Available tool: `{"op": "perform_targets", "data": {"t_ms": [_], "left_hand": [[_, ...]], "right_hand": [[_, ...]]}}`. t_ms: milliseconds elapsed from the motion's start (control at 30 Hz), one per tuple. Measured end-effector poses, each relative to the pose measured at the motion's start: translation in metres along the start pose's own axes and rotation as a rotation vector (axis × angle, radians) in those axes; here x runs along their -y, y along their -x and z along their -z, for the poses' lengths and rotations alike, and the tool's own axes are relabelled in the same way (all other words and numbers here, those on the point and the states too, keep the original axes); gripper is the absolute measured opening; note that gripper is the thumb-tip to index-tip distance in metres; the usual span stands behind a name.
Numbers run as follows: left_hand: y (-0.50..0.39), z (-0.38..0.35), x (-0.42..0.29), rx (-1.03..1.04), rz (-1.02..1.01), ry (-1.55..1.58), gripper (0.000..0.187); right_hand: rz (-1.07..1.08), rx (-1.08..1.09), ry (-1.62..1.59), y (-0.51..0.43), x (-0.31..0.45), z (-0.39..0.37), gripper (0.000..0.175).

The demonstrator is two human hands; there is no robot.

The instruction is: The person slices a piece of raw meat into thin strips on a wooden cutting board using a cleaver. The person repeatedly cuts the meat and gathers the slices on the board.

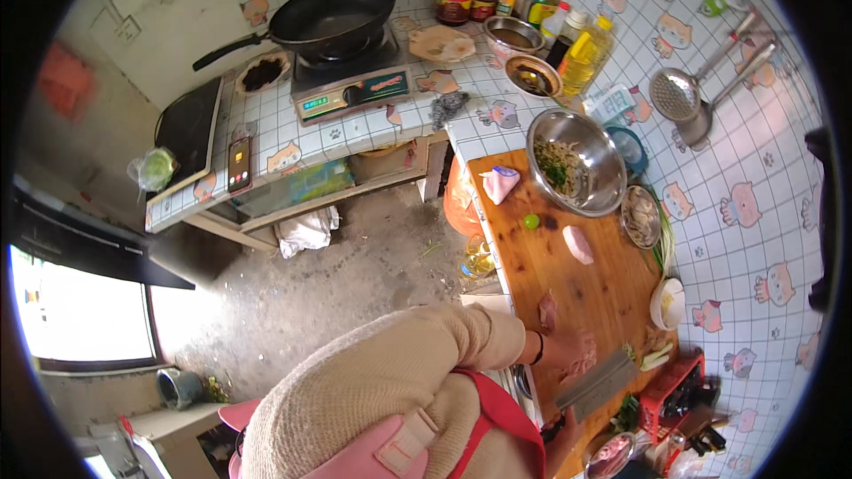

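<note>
My left hand (pixel 562 349) lies on pieces of raw meat (pixel 580 356) on the wooden cutting board (pixel 532 259); its fingers are blurred. In my right hand (pixel 564 442) is the dark handle of a cleaver (pixel 599 382), whose broad metal blade lies across the board just below the meat. A strip of raw meat (pixel 548 310) rests above my left wrist. Farther up the board are a pale oval piece of meat (pixel 578 244), a small green round thing (pixel 531 221) and a folded pinkish cloth or packet (pixel 500 184).
Beside the board stand a steel bowl of minced filling (pixel 576 163), a bowl of pale slices (pixel 640 216), a white bowl (pixel 667 304), a red basket (pixel 672 399) and a bowl of meat (pixel 609 456). A wok (pixel 333 13) sits on the cooker (pixel 353 93), near bottles and an oil jug (pixel 587 56).
</note>
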State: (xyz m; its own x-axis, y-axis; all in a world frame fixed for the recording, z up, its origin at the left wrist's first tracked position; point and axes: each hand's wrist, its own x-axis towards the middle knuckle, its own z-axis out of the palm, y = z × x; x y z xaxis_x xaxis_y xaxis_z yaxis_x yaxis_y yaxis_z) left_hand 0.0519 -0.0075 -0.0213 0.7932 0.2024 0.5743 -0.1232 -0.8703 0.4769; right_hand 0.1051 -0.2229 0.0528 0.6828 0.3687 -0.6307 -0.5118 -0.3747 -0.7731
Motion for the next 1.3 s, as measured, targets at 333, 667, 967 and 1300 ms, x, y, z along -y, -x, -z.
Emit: {"op": "perform_targets", "data": {"t_ms": [333,667,967,1300], "left_hand": [[-0.049,-0.01,-0.019,0.14,1.129,1.959,0.044],[-0.042,-0.034,0.016,-0.157,0.842,1.368,0.032],[0.015,-0.023,-0.009,-0.083,0.407,0.827,0.033],[0.011,-0.003,-0.016,-0.236,0.462,0.325,0.049]], "right_hand": [[-0.007,0.272,-0.242,0.004,0.03,-0.035,0.023],[-0.01,0.029,-0.098,0.039,-0.015,0.009,0.02],[-0.079,-0.019,-0.119,0.025,-0.051,0.035,0.02],[-0.122,0.028,-0.05,0.017,-0.023,-0.012,0.016]]}}
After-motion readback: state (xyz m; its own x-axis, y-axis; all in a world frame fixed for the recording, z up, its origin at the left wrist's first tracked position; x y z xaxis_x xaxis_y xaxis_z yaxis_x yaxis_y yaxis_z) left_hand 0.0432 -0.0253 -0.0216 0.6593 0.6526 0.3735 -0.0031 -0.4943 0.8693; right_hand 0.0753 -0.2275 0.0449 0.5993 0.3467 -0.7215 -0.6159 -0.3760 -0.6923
